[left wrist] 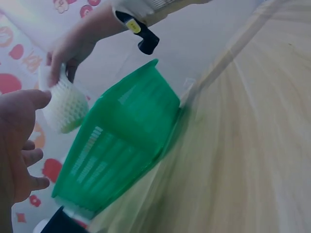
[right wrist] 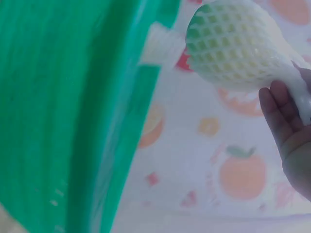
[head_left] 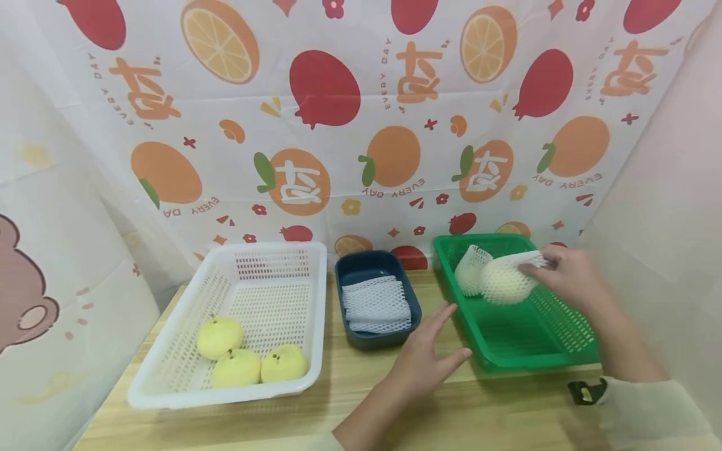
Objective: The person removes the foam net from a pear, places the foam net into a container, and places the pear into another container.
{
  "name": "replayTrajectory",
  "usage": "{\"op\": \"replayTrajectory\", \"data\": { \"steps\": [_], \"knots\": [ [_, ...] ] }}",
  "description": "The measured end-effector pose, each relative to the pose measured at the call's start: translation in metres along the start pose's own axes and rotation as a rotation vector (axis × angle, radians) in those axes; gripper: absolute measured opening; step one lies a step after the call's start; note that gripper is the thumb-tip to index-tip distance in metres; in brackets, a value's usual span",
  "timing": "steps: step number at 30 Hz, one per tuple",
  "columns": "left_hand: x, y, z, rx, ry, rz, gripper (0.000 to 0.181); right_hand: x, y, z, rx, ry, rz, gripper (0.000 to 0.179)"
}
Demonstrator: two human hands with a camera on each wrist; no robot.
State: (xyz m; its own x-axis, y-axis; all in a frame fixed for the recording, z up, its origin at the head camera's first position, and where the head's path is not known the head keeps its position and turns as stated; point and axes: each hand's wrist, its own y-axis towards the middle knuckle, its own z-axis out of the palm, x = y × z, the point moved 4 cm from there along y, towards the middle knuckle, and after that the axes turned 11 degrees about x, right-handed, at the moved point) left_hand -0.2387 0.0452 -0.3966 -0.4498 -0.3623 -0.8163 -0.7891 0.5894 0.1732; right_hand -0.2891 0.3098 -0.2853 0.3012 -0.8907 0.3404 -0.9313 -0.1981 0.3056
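Observation:
My right hand (head_left: 572, 279) pinches the gathered end of a white foam net with a round, pale yellow fruit (head_left: 506, 283) inside. That netted fruit hangs over the green basket (head_left: 491, 351), close to another white foam net (head_left: 472, 269) standing in its back left corner. In the right wrist view the bunched net tail runs between fingers and palm, below the bulging fruit (right wrist: 233, 46). My left hand (head_left: 423, 360) holds nothing, its fingers spread beside the green basket's left wall. The left wrist view shows the left hand (left wrist: 19, 141) near the netted fruit (left wrist: 65, 104).
A white basket (head_left: 321, 313) on the left holds three pale yellow fruits (head_left: 220, 337) at its front. Between the baskets stands a dark blue tray (head_left: 372, 340) with flattened white foam nets (head_left: 376, 305). A fruit-printed cloth (head_left: 350, 219) hangs behind the wooden table (head_left: 361, 401).

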Motion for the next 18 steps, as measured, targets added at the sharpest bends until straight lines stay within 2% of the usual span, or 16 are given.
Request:
{"op": "replayTrajectory", "data": {
  "steps": [3,6,8,10,14,16,18],
  "knots": [
    [0.002,-0.009,-0.014,-0.049,0.023,0.008,0.082,0.032,0.000,0.002,-0.018,0.021,-0.082,0.020],
    [0.006,-0.023,-0.031,-0.080,0.025,0.012,0.089,0.062,0.000,0.015,0.020,0.114,-0.183,0.015],
    [0.007,-0.032,-0.041,-0.094,0.009,0.012,0.092,0.080,0.000,0.025,0.098,0.180,-0.234,0.012],
    [0.007,-0.039,-0.051,-0.103,-0.020,0.012,0.093,0.096,0.001,0.039,0.212,0.257,-0.262,0.011],
    [0.008,-0.052,-0.065,-0.099,-0.078,0.004,0.092,0.122,0.001,0.074,0.458,0.332,-0.255,0.013],
    [0.010,-0.056,-0.070,-0.084,-0.093,-0.006,0.090,0.133,0.000,0.091,0.537,0.342,-0.265,0.013],
    [0.013,-0.059,-0.073,-0.058,-0.090,-0.019,0.087,0.144,-0.001,0.106,0.576,0.342,-0.274,0.012]
  ]
}}
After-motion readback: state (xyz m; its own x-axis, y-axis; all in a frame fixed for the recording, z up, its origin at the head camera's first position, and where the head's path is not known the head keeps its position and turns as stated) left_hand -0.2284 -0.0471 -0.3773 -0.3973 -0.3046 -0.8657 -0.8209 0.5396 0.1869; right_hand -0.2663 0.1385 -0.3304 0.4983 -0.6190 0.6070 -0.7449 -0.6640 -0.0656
